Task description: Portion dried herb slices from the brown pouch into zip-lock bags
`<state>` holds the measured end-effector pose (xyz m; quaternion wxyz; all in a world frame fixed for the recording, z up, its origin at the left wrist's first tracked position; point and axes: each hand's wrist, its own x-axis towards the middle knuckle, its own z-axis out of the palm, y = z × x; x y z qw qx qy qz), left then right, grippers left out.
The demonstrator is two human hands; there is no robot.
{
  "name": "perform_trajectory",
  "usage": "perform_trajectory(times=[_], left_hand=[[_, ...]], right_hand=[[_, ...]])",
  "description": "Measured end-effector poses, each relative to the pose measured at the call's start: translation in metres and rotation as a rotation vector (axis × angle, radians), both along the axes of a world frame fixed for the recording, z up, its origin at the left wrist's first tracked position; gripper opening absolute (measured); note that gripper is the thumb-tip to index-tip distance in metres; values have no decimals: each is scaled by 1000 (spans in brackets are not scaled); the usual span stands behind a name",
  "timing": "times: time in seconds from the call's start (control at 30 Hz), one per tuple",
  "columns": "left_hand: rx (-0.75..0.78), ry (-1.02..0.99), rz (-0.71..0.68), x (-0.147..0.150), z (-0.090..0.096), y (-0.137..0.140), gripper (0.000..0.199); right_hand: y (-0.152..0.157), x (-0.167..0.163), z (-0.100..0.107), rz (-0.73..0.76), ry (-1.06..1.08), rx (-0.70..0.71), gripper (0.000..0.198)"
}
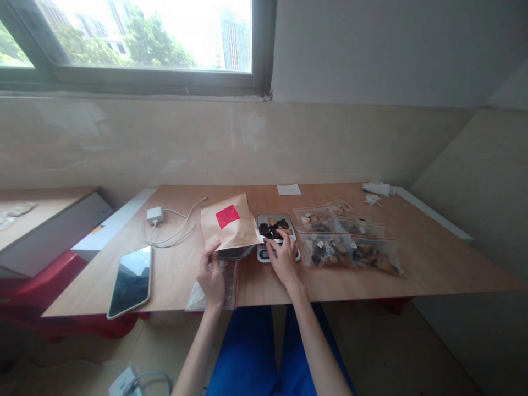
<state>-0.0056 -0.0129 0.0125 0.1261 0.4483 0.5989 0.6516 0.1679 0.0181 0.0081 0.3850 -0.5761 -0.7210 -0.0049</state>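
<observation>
A brown paper bag with a red patterned label is tilted up over the table, and my left hand grips its lower edge between thumb and fingers. Beside it stands a small kitchen scale bearing several dark and tan dried pieces. My right hand reaches over the scale's front, its fingers bent at the pieces and close to the bag's corner. A little white piece shows at these fingertips; whether they pinch it is unclear. Under the bag lies a dark round item, mostly hidden.
Clear zip bags of dried pieces lie right of the scale. Empty-looking zip bags lie under my left hand. Leftward are a phone and a white charger with cable. White paper and crumpled tissue lie at the back.
</observation>
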Motion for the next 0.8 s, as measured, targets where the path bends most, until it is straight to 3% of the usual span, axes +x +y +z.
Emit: perform_trajectory(times=[0.2, 0.43, 0.6, 0.73, 0.8], left_hand=[[8, -3, 1, 1, 1, -1, 26], [-15, -17, 28, 0, 2, -1, 25], [-5, -2, 26, -1, -1, 0, 25], [-31, -35, 47, 0, -1, 0, 26], [-37, -46, 49, 0, 0, 0, 26]], right_hand=[[-8, -10, 11, 7, 39, 53, 26], [-52, -52, 22, 382, 272, 130, 24], [-43, -86, 23, 423, 169, -46, 31], [-11, -104, 24, 390, 64, -256, 31], [8, -114, 25, 428, 77, -285, 25]])
